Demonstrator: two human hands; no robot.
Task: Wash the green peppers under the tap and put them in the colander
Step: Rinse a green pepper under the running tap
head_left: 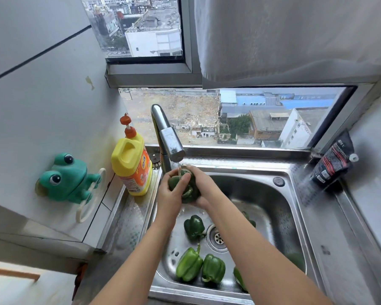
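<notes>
Under the steel tap [167, 137], water runs onto a dark green pepper [190, 190] that I hold over the sink [279, 208]. My left hand [172, 194] grips its left side and my right hand [201, 183] cups it from the right and beneath. Several more green peppers lie in the basin: a dark one [194, 226] beside the drain, two lighter ones [188, 264] [213, 268] near the front edge, and others partly hidden by my right forearm [239, 277]. No colander is in view.
A yellow detergent bottle [131, 166] with an orange pump stands left of the tap. A green frog holder [67, 179] hangs on the left wall. A dark pouch [332, 164] leans at the back right corner. The window is right behind the sink.
</notes>
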